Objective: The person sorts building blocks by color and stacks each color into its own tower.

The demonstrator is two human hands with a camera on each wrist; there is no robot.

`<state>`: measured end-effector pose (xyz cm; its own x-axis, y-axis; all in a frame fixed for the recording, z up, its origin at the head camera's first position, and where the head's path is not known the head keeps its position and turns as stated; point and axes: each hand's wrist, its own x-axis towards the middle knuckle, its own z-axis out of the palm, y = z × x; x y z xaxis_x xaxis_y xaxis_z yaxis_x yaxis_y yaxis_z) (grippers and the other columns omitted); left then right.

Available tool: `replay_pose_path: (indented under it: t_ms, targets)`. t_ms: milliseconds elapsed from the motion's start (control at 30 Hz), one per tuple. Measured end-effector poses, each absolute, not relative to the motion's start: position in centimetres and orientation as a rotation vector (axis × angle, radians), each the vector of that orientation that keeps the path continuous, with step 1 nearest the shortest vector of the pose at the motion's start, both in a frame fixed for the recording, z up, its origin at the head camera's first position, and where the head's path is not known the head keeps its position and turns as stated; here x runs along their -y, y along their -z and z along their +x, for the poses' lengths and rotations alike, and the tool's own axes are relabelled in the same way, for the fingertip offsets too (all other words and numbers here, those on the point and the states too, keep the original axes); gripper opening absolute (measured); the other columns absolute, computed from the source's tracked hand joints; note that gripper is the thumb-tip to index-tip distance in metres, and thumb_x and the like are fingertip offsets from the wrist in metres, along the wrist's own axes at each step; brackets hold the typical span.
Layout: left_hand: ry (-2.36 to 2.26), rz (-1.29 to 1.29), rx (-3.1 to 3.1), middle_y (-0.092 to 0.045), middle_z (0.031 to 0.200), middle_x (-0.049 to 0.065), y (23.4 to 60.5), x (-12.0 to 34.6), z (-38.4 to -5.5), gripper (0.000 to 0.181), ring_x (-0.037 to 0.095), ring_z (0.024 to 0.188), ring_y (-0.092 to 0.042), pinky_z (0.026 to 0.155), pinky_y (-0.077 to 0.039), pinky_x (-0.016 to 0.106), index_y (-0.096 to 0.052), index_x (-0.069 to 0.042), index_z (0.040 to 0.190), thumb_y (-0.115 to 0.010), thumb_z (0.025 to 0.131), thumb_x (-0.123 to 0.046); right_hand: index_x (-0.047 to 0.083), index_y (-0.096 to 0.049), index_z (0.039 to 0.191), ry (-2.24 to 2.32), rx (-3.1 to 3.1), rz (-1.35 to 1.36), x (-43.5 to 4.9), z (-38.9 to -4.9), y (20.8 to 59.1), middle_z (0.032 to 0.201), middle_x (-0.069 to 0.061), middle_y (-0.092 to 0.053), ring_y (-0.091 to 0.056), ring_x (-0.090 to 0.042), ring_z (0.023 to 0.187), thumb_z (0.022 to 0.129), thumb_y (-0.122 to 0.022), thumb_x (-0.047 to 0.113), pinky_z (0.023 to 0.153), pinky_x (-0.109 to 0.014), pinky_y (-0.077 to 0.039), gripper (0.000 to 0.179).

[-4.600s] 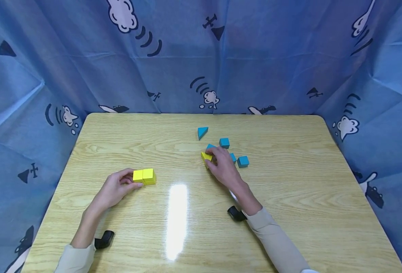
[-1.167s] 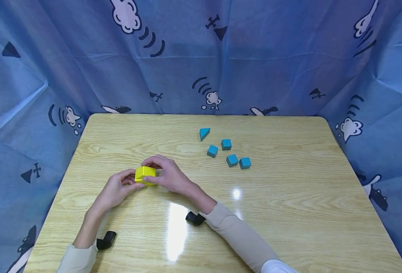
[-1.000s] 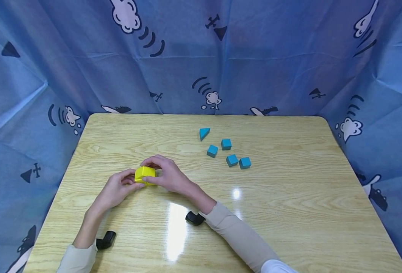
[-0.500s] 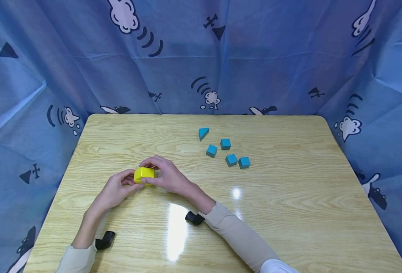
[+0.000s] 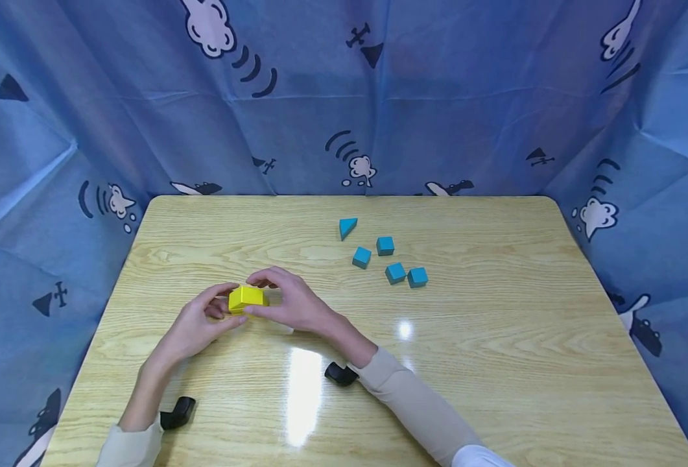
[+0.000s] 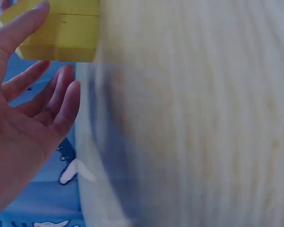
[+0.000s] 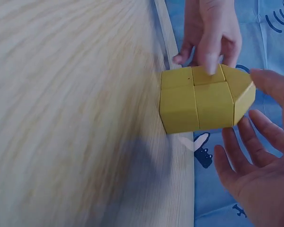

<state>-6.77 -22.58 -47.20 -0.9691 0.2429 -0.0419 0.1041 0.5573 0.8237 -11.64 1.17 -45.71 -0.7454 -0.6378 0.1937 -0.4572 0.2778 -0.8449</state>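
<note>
In the right wrist view, a small yellow block stack (image 7: 180,106) rises from the table, with a yellow triangular prism (image 7: 244,97) on top; the head view also shows the prism (image 5: 247,297). At its left side is my left hand (image 5: 194,324), thumb in front and index finger behind, spread loosely. The left thumb (image 6: 31,21) overlaps the blocks in the left wrist view; whether it touches them I cannot tell. To the right of the stack, my right hand (image 5: 297,301) has its fingers parted around the prism. Its thumb (image 7: 274,87) lies close to the prism's edge.
Several blue cubes (image 5: 395,273) lie loose right of centre on the wooden table (image 5: 495,324). Behind them is a blue triangular prism (image 5: 347,227). A patterned blue curtain (image 5: 297,130) hangs around the table's back and sides.
Over the longer span, my right hand carried the yellow prism from beside the blue blocks to the stack's top. In the last half second, the fingers of both hands spread away from the blocks.
</note>
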Motion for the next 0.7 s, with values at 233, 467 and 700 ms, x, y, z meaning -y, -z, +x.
replay_pose_path:
  t_ms: [233, 467, 700]
  targets:
    - [-1.402, 0.329, -2.741, -0.06, 0.134, 0.015, 45.6, 22.1, -6.4, 0.065, 0.023, 0.098, -0.061, 0.084, -0.053, 0.032, -0.055, -0.007, 0.144, -0.084, 0.089, -0.026, 0.002, -0.062, 0.131, 1.538, -2.346, -0.949, -2.7, -11.5, 45.7, 0.129, -0.013, -0.065, -0.06, -0.024, 0.119, 0.094, -0.078, 0.02, 0.106, -0.03, -0.046, 0.043]
    - [-1.5, 0.379, -2.833, -0.064, 0.128, 0.009, 44.5, 21.5, -6.2, 0.055, 0.019, 0.096, -0.059, 0.083, -0.049, 0.024, -0.062, -0.01, 0.138, -0.084, 0.088, -0.015, 0.004, -0.066, 0.125, 1.623, -2.384, -0.885, -4.4, -11.6, 45.5, 0.123, -0.009, -0.068, -0.062, -0.026, 0.116, 0.098, -0.074, 0.018, 0.104, -0.038, -0.049, 0.032]
    - [-1.668, 0.462, -2.858, -0.068, 0.116, 0.001, 43.2, 19.9, -6.1, 0.042, 0.023, 0.091, -0.06, 0.081, -0.05, 0.019, -0.069, -0.007, 0.126, -0.082, 0.087, 0.0, 0.006, -0.068, 0.12, 1.733, -2.419, -0.876, -6.6, -12.1, 45.6, 0.119, -0.01, -0.069, -0.064, -0.031, 0.113, 0.098, -0.072, 0.012, 0.101, -0.03, -0.05, 0.023]
